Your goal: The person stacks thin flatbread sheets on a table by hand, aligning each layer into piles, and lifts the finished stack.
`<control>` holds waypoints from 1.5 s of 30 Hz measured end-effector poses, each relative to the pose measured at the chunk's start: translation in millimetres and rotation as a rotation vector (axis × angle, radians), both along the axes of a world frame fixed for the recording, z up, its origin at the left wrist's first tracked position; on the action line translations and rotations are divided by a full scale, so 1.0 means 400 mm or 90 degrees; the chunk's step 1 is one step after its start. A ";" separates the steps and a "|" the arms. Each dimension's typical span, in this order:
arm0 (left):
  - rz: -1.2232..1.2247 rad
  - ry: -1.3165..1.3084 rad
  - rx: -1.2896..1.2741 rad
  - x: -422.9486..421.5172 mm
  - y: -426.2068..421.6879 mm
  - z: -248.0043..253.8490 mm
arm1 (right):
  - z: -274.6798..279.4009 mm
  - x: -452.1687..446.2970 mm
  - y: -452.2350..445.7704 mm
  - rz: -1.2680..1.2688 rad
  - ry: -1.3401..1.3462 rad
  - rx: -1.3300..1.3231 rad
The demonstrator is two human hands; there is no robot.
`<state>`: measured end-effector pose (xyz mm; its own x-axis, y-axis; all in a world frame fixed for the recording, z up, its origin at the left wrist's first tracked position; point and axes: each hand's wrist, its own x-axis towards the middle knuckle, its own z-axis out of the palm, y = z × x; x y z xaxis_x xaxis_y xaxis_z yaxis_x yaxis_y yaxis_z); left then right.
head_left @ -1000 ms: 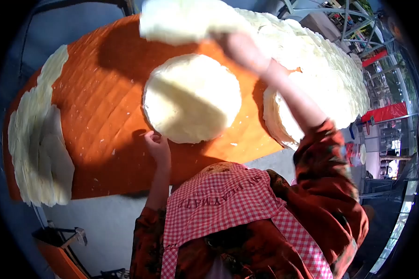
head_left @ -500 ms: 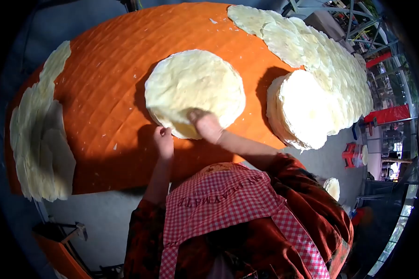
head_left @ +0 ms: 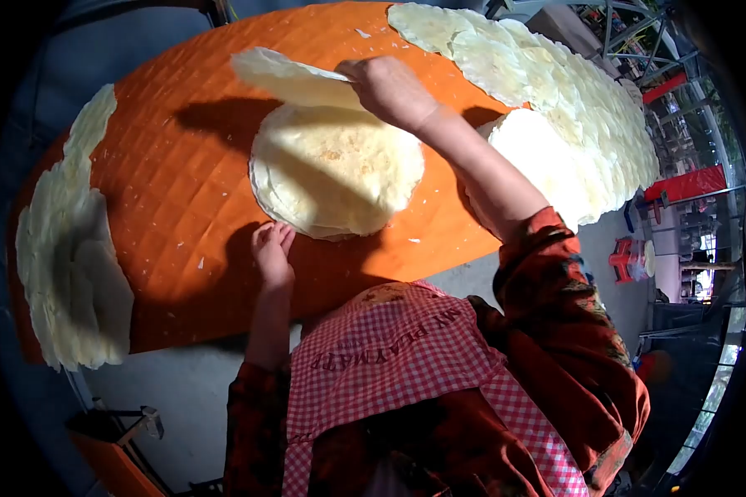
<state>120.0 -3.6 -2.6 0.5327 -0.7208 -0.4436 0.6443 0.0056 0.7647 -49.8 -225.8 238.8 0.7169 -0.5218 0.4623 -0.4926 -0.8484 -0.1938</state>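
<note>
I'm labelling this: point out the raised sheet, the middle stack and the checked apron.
Raised sheet (head_left: 294, 79), head view, on its broad face.
Middle stack (head_left: 337, 172), head view, on its top.
Checked apron (head_left: 394, 364), head view, on its front.

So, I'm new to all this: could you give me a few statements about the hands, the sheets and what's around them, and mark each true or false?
1. The right hand holds a thin pale sheet above the orange table. True.
2. The left hand is at the near-left edge of the round middle stack. True.
3. Both hands are holding up a sheet. False: only the right one is.
4. The checked apron carries lettering. True.
5. Pale sheets lie only at the table's right end. False: overlapping sheets also lie at its left end.
</note>
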 end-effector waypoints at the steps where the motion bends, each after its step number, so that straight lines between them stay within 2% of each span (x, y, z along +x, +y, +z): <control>1: 0.016 -0.017 0.011 -0.006 0.003 -0.020 | 0.047 -0.007 0.036 -0.016 0.097 -0.005; 3: 0.025 -0.061 -0.008 -0.015 0.000 -0.024 | -0.050 -0.014 0.066 0.066 -0.055 -0.073; 5: 0.011 -0.114 -0.070 -0.044 -0.020 0.000 | -0.222 -0.032 0.106 0.042 -0.025 -0.053; 6: 0.013 -0.143 -0.065 -0.056 -0.033 0.010 | -0.322 -0.042 0.122 0.054 -0.042 -0.044; 7: -0.014 -0.101 -0.024 -0.057 -0.038 0.004 | -0.423 -0.064 0.136 0.056 -0.043 0.001; 8: -0.045 -0.059 0.018 -0.059 -0.037 -0.006 | -0.501 -0.103 0.149 0.005 0.182 0.087; 9: -0.079 -0.018 0.060 -0.064 -0.036 -0.012 | -0.507 -0.120 0.181 0.131 -0.015 0.096; 11: -0.151 0.057 0.082 -0.092 -0.022 0.005 | -0.544 -0.128 0.181 0.105 -0.030 -0.037; 12: -0.161 0.090 0.064 -0.103 -0.023 -0.007 | -0.556 -0.137 0.163 0.069 0.043 0.077; 13: -0.173 0.123 0.050 -0.117 -0.019 -0.015 | -0.537 -0.140 0.155 0.029 0.116 0.195; 15: -0.151 0.164 0.019 -0.131 -0.027 0.004 | -0.516 -0.153 0.125 0.008 0.169 0.219; 17: -0.149 0.210 0.012 -0.130 -0.041 0.018 | -0.511 -0.171 0.144 0.074 0.097 0.093; 19: -0.129 0.233 0.014 -0.133 -0.044 0.016 | -0.525 -0.195 0.178 0.104 0.057 0.138; 20: -0.108 0.249 0.008 -0.135 -0.048 -0.001 | -0.542 -0.200 0.198 0.069 0.136 0.107; 23: -0.105 0.290 -0.027 -0.144 -0.054 -0.014 | -0.534 -0.203 0.214 0.027 0.164 0.081; 27: -0.153 0.336 -0.064 -0.154 -0.066 0.004 | -0.594 -0.201 0.167 0.065 0.021 0.313; 28: -0.171 0.349 -0.056 -0.153 -0.068 0.001 | -0.529 -0.188 0.177 0.041 -0.024 0.406; 33: -0.207 0.402 -0.031 -0.156 -0.084 -0.021 | -0.549 -0.196 0.245 0.049 0.095 0.162; 34: -0.218 0.356 -0.070 -0.167 -0.083 0.015 | -0.550 -0.195 0.249 0.043 0.062 0.168; 37: -0.200 0.343 -0.138 -0.184 -0.074 0.013 | -0.549 -0.178 0.245 -0.013 0.017 0.263; 38: -0.199 0.378 -0.154 -0.185 -0.074 0.018 | -0.566 -0.178 0.220 0.011 -0.004 0.183; 39: -0.204 0.302 -0.100 -0.191 -0.074 0.025 | -0.580 -0.175 0.188 0.028 -0.051 0.269; 40: -0.207 0.227 -0.047 -0.200 -0.074 0.031 | -0.438 -0.143 0.176 -0.062 0.096 0.439; 41: -0.209 0.153 0.008 -0.206 -0.072 0.033 | -0.416 -0.133 0.100 -0.086 0.142 0.477; 43: -0.191 0.175 0.014 -0.211 -0.074 0.035 | -0.398 -0.106 -0.190 -0.114 0.127 0.335; 44: -0.190 0.186 0.010 -0.207 -0.079 0.035 | -0.319 -0.102 -0.266 -0.123 0.085 0.251; 45: -0.189 0.199 0.007 -0.202 -0.077 0.029 | -0.132 -0.086 -0.224 -0.131 0.081 0.159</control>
